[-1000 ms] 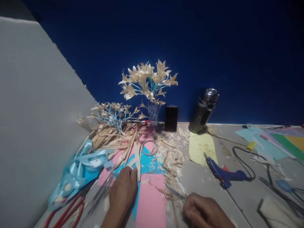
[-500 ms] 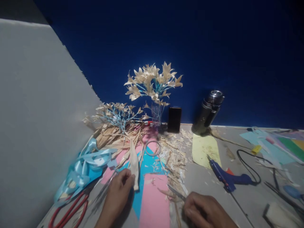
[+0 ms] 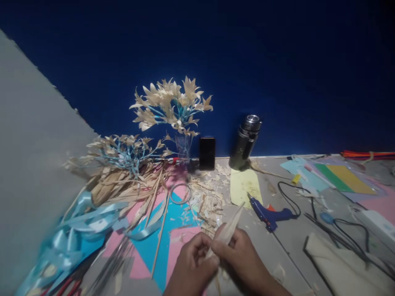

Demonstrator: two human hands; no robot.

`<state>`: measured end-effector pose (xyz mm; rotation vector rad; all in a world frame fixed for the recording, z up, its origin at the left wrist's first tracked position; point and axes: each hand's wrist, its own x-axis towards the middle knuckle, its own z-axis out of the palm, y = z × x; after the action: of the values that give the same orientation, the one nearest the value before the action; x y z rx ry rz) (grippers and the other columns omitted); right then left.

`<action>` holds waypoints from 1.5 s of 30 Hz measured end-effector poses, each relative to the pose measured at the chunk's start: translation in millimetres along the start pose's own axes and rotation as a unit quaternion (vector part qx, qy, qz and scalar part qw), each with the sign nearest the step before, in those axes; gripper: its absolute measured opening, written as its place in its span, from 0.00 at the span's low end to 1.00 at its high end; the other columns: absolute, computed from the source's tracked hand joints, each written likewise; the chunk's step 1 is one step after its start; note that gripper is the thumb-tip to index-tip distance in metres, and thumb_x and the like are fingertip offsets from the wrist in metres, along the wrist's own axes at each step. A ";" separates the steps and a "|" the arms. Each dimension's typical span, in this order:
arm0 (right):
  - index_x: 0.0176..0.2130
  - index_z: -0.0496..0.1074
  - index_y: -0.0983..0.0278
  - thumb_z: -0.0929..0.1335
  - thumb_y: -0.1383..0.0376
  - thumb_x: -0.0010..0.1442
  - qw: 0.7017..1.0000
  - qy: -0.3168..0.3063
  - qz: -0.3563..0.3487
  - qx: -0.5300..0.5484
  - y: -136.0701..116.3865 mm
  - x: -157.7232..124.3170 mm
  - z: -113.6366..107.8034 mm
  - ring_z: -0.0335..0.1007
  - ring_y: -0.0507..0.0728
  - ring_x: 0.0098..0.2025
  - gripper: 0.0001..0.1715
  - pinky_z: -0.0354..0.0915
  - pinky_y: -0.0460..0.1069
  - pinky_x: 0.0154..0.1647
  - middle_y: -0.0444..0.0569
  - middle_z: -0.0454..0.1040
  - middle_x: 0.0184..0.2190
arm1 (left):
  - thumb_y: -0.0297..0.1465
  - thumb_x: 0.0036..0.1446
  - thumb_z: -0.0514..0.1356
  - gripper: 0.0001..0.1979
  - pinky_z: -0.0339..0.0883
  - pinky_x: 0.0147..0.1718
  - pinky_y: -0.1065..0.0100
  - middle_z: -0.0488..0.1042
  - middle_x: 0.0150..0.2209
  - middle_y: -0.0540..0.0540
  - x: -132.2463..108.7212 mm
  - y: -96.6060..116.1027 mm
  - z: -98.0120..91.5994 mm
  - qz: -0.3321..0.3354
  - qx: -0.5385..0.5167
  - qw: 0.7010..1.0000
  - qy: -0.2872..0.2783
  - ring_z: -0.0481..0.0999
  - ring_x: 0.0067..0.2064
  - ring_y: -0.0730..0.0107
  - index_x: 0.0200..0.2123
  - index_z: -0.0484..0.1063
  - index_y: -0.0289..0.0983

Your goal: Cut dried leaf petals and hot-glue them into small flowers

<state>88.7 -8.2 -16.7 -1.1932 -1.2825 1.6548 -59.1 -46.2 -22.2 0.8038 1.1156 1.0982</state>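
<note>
Near centre of the grey work table (image 3: 277, 242): the left hand (image 3: 193, 267) and the right hand (image 3: 242, 257) meet, fingers of both pinched together on a long, pale tan dried leaf strip (image 3: 228, 228) that angles up and to the right above them. Just right and farther lies a blue glue gun (image 3: 268, 211). To the left lie pink and blue paper sheets (image 3: 154, 242) and a light blue ribbon (image 3: 83, 224).
</note>
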 end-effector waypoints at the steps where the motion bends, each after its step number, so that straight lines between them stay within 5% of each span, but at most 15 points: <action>1: 0.30 0.73 0.66 0.78 0.47 0.50 1.000 0.001 0.000 0.019 -0.4 0.4 -0.3 0.68 0.56 0.31 0.27 0.64 0.49 0.34 0.46 0.73 0.26 | 0.48 0.43 0.75 0.24 0.58 0.30 0.68 0.70 0.25 0.51 1.9 -3.0 1.0 -0.007 -0.020 1.000 -0.009 0.66 0.28 0.70 0.29 0.70 0.37; 6: 0.31 0.73 0.67 0.82 0.48 0.44 0.972 -0.082 0.050 0.213 -9.2 0.1 1.7 0.63 0.50 0.22 0.29 0.58 0.45 0.24 0.42 0.70 0.22 | 0.49 0.46 0.74 0.24 0.57 0.29 0.68 0.70 0.22 0.50 7.1 -0.1 -1.8 -0.035 -0.043 0.996 -0.066 0.66 0.26 0.72 0.27 0.69 0.37; 13: 0.28 0.70 0.67 0.85 0.57 0.38 0.920 -0.145 0.104 0.350 -36.4 -0.8 -14.8 0.52 0.44 0.20 0.29 0.44 0.42 0.19 0.38 0.64 0.19 | 0.51 0.46 0.73 0.25 0.56 0.31 0.68 0.67 0.27 0.49 10.9 25.0 -14.8 -0.001 0.022 0.989 -0.145 0.64 0.30 0.69 0.26 0.70 0.37; 18: 0.28 0.63 0.64 0.85 0.57 0.41 0.892 -0.068 0.102 0.436 -38.9 -1.8 -30.8 0.43 0.43 0.21 0.33 0.43 0.39 0.20 0.34 0.58 0.21 | 0.53 0.47 0.72 0.26 0.56 0.30 0.66 0.65 0.26 0.50 6.5 19.5 -32.2 -0.011 0.036 0.992 -0.121 0.63 0.30 0.69 0.24 0.68 0.37; 22: 0.36 0.70 0.63 0.83 0.44 0.41 0.929 -0.098 0.075 0.348 -19.1 -5.9 -23.5 0.53 0.46 0.21 0.36 0.50 0.42 0.21 0.37 0.67 0.22 | 0.54 0.48 0.70 0.26 0.58 0.31 0.66 0.66 0.26 0.49 2.1 22.6 -26.4 -0.017 0.075 0.993 -0.085 0.65 0.30 0.67 0.25 0.68 0.38; 25: 0.32 0.71 0.65 0.83 0.50 0.41 0.967 -0.120 0.078 0.211 -2.2 -9.6 -13.3 0.56 0.47 0.21 0.31 0.49 0.43 0.22 0.38 0.68 0.19 | 0.53 0.51 0.69 0.25 0.60 0.34 0.66 0.68 0.26 0.49 -2.2 23.8 -13.6 0.005 0.129 0.988 -0.083 0.66 0.32 0.66 0.25 0.70 0.38; 31: 0.26 0.67 0.64 0.82 0.52 0.40 0.944 -0.157 0.118 0.266 -6.6 -8.7 -6.3 0.54 0.46 0.19 0.28 0.48 0.44 0.21 0.36 0.64 0.16 | 0.50 0.48 0.72 0.24 0.63 0.33 0.66 0.70 0.26 0.48 -8.4 22.2 -16.2 0.006 0.049 0.992 -0.115 0.68 0.31 0.66 0.22 0.71 0.37; 33: 0.28 0.68 0.64 0.82 0.51 0.41 0.938 -0.120 0.103 0.307 -16.7 -5.5 -14.1 0.53 0.46 0.18 0.29 0.47 0.44 0.21 0.37 0.64 0.18 | 0.51 0.45 0.73 0.24 0.64 0.31 0.66 0.71 0.26 0.48 -9.1 32.3 -32.2 0.011 0.040 0.997 -0.061 0.69 0.30 0.66 0.22 0.73 0.37; 35: 0.33 0.72 0.65 0.82 0.54 0.43 0.958 -0.034 0.068 0.278 -26.2 -3.2 -29.4 0.55 0.46 0.21 0.26 0.49 0.44 0.23 0.41 0.70 0.24 | 0.50 0.44 0.74 0.23 0.64 0.27 0.68 0.73 0.26 0.48 -9.5 48.4 -54.1 0.002 0.061 0.996 0.064 0.69 0.28 0.67 0.24 0.75 0.37; 39: 0.31 0.73 0.65 0.77 0.55 0.52 0.994 0.102 -0.018 0.013 -31.9 -5.8 -64.2 0.58 0.50 0.24 0.17 0.53 0.46 0.26 0.42 0.69 0.24 | 0.47 0.39 0.77 0.22 0.63 0.24 0.73 0.74 0.24 0.52 -8.9 76.9 -96.4 0.033 0.137 0.947 0.289 0.68 0.28 0.71 0.28 0.76 0.38; 42: 0.32 0.74 0.64 0.69 0.57 0.62 0.982 0.060 -0.026 -0.176 -24.8 -9.5 -73.6 0.63 0.53 0.26 0.13 0.56 0.47 0.28 0.43 0.70 0.23 | 0.43 0.33 0.78 0.23 0.63 0.21 0.76 0.73 0.24 0.53 -6.6 81.3 -110.9 0.007 0.133 0.938 0.319 0.68 0.27 0.74 0.29 0.77 0.37; 45: 0.33 0.74 0.64 0.62 0.61 0.69 0.936 -0.012 -0.026 -0.352 -18.4 -8.8 -70.4 0.70 0.55 0.32 0.17 0.58 0.48 0.34 0.47 0.76 0.28 | 0.36 0.31 0.78 0.22 0.66 0.23 0.77 0.74 0.26 0.53 -2.3 75.4 -111.1 -0.020 0.107 0.939 0.325 0.72 0.27 0.74 0.31 0.76 0.36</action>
<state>158.3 9.8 -2.4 -1.5187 -1.9942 1.1883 -186.3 -29.0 17.2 0.5845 1.8232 1.2606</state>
